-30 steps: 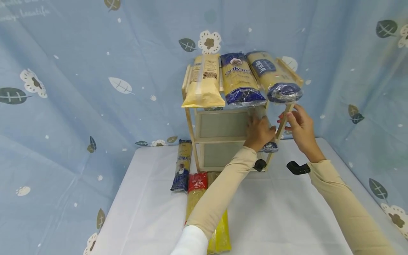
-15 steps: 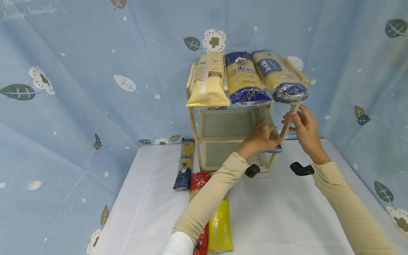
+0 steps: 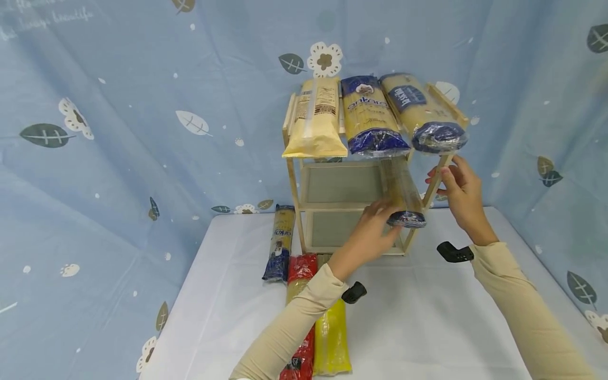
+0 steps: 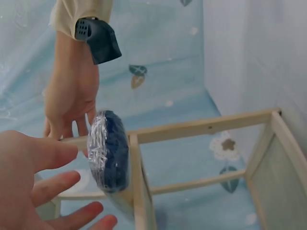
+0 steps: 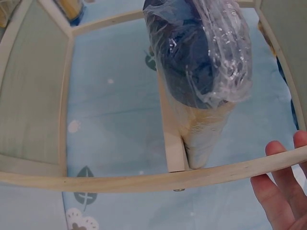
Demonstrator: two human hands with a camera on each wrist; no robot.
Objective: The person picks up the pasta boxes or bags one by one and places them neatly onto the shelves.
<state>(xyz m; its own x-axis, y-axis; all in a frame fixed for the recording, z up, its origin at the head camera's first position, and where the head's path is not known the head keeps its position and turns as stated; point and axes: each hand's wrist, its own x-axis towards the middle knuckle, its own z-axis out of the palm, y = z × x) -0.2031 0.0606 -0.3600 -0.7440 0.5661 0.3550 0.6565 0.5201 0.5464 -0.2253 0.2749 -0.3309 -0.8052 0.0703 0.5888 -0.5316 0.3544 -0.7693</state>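
Note:
A clear-wrapped pack of spaghetti [image 3: 404,190] with a dark blue end lies on the middle level of a wooden rack [image 3: 344,184], at its right side. Just off the pack's front end is my left hand [image 3: 363,240], its fingers spread; the left wrist view shows a gap between those fingers [image 4: 55,187] and the blue end. Thumb and fingers of my right hand [image 3: 463,195] grip the rack's right front post. In the right wrist view, the fingers [image 5: 271,201] lie around that wooden bar, with the pack beside a wooden divider.
Three pasta packs lie on the rack's top: a cream one [image 3: 315,119], a blue-ended one [image 3: 372,116] and another blue-ended one [image 3: 423,113]. On the white table [image 3: 404,327] lie a blue pack [image 3: 280,243], a red pack [image 3: 301,269] and a yellow pack [image 3: 332,338].
My left hand has let go of the spaghetti pack and drawn back down and left, its fingers opening. The pack stays on the rack. My right hand keeps its grip on the post.

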